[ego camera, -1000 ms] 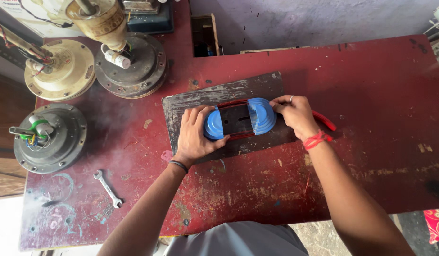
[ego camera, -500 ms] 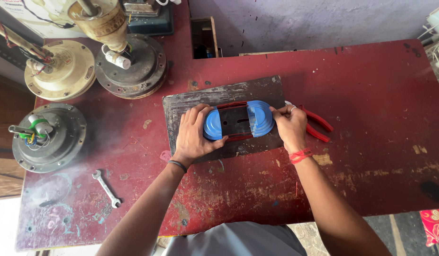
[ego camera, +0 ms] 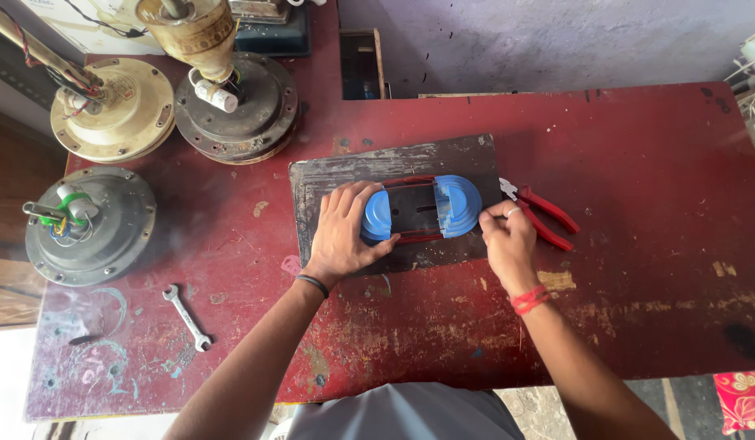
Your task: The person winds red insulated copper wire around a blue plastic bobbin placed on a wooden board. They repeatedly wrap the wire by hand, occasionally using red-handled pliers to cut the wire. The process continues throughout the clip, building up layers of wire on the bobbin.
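A dark block with a rounded blue cap at each end and red wire along its sides (ego camera: 422,209) lies on a worn dark board (ego camera: 467,155). My left hand (ego camera: 342,232) presses down on the left blue cap, fingers spread over it. My right hand (ego camera: 508,240) sits just off the right blue cap at the board's right edge, its fingers curled together, and I see nothing in them. Red-handled pliers (ego camera: 544,213) lie right beside its fingertips, jaws pointing at the board.
The red table (ego camera: 638,147) carries three ceiling-fan motor housings at the left: a cream one (ego camera: 116,110), a dark one (ego camera: 239,106) and a grey one with green wiring (ego camera: 88,224). A small spanner (ego camera: 187,318) lies front left. A dark box (ego camera: 361,61) stands at the back.
My right hand has slid off the top of the right blue cap, down and right to the board's edge beside the pliers. My left hand stays on the left cap.
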